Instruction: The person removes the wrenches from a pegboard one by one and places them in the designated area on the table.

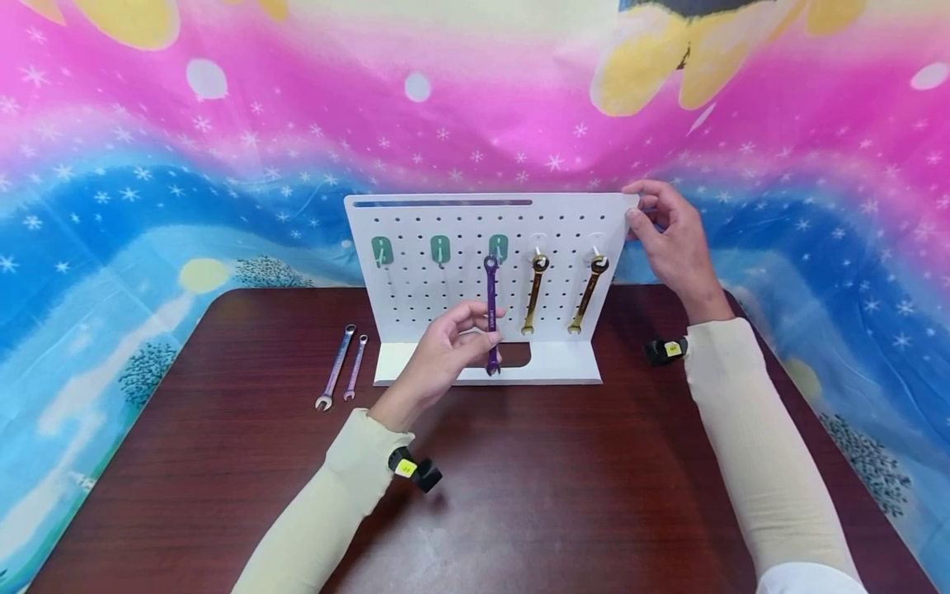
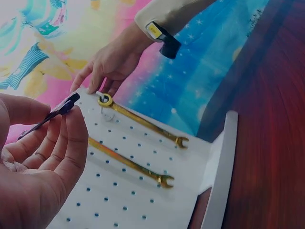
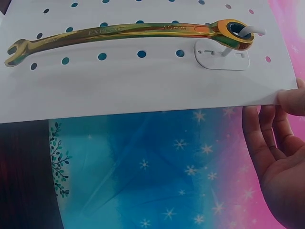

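My left hand (image 1: 453, 342) pinches a purple combination wrench (image 1: 491, 309) upright in front of the white pegboard (image 1: 460, 289). The wrench's ring end overlaps the third green hook (image 1: 499, 246) in the head view. At the board's top right corner, my right hand (image 1: 671, 235) grips the edge between thumb and fingers. Two gold wrenches, one inner (image 1: 533, 297) and one outer (image 3: 128, 32), hang by their ring ends from white hooks. In the left wrist view the purple wrench (image 2: 52, 114) shows edge-on between thumb and fingers.
Two more wrenches, a longer one (image 1: 337, 367) and a shorter one (image 1: 356, 367), lie on the dark wooden table (image 1: 519, 487) left of the board. Two green hooks, one at far left (image 1: 382, 250) and one beside it (image 1: 440, 249), carry nothing. A patterned cloth (image 1: 297, 107) hangs behind.
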Available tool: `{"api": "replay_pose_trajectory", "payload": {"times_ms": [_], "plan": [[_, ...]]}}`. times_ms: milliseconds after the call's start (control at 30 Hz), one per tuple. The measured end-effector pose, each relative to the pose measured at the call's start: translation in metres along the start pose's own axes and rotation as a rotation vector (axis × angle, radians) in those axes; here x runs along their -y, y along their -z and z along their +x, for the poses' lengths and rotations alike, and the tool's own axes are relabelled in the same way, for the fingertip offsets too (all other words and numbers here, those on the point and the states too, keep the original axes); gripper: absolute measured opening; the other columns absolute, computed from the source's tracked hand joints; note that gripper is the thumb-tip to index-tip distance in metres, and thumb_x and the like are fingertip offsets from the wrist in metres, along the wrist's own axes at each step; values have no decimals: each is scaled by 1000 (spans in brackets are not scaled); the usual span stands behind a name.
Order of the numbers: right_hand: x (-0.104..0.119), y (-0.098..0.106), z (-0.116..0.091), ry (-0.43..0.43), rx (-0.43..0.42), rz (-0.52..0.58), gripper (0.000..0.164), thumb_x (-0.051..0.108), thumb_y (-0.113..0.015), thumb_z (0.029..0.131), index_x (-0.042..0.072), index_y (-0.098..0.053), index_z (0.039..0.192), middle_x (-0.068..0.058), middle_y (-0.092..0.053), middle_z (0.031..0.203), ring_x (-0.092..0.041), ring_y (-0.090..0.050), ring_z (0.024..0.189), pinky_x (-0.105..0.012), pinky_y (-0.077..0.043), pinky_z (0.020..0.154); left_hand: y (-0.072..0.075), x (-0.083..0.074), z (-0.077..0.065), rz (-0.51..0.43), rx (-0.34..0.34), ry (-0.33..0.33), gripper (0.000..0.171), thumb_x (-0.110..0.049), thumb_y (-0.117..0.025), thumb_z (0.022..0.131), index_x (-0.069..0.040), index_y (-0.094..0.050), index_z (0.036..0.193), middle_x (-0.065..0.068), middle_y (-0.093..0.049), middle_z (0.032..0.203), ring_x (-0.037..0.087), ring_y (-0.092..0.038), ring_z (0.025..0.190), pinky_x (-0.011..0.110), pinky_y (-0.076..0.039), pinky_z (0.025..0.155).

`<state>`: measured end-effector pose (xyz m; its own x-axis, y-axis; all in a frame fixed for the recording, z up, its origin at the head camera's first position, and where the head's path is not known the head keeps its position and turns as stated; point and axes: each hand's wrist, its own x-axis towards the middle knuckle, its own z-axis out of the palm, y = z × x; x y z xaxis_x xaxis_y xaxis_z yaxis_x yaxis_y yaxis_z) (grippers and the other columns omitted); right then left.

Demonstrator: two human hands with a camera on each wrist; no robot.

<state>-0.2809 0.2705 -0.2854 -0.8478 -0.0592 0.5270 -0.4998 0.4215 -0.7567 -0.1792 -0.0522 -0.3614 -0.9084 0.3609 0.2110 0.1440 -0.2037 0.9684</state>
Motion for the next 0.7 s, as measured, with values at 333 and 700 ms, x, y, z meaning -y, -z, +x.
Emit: {"api": "replay_pose_trajectory", "payload": {"times_ms": [333,700], "plan": [[0,0,-1,-4,8,-21,35,14,-59,106,14,-61,141,-13,-60,109,-23,-62,97,-23,-55,81,33,-2,-40,186,16,26,34,-2,-67,98,7,-59,131,22,-62,106,26,-70,90,34,-59,78],[1,-1,0,-3,1,-9,35,12,-60,105,14,-62,140,-13,-59,108,-24,-62,97,-21,-55,81,83,-9,-79,330,-46,60,30,-4,-65,100,6,-60,128,23,-62,104,27,-70,79,31,-58,73]]}}
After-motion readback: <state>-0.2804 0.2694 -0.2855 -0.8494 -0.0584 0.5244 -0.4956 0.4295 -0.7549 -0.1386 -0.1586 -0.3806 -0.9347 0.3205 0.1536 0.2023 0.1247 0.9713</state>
